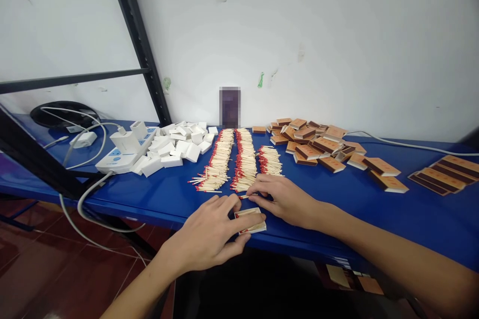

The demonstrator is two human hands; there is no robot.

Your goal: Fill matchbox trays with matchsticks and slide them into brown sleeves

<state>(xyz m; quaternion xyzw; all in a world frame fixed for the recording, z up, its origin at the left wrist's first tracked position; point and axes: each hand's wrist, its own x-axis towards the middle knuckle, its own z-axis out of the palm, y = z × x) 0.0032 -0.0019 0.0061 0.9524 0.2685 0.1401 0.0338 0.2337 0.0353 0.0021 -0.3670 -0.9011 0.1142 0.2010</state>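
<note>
My left hand (213, 232) rests at the near edge of the blue table (374, 204), its fingers closed around a small open matchbox tray (251, 221) with red-tipped matches in it. My right hand (285, 198) lies just behind the tray, fingertips pinching a match (247, 196) by the near end of the rows. Three rows of red-tipped matches (243, 159) lie in front of both hands. A heap of white inner trays (175, 147) sits to the left, and a heap of brown matchbox sleeves (318, 144) to the right.
A white power strip (123, 152) with chargers and cables lies at the far left, beside a black shelf frame (142, 45). More brown boxes (445, 173) sit in a row at the far right. A white wall stands behind the table, and a cable (407, 145) runs along it.
</note>
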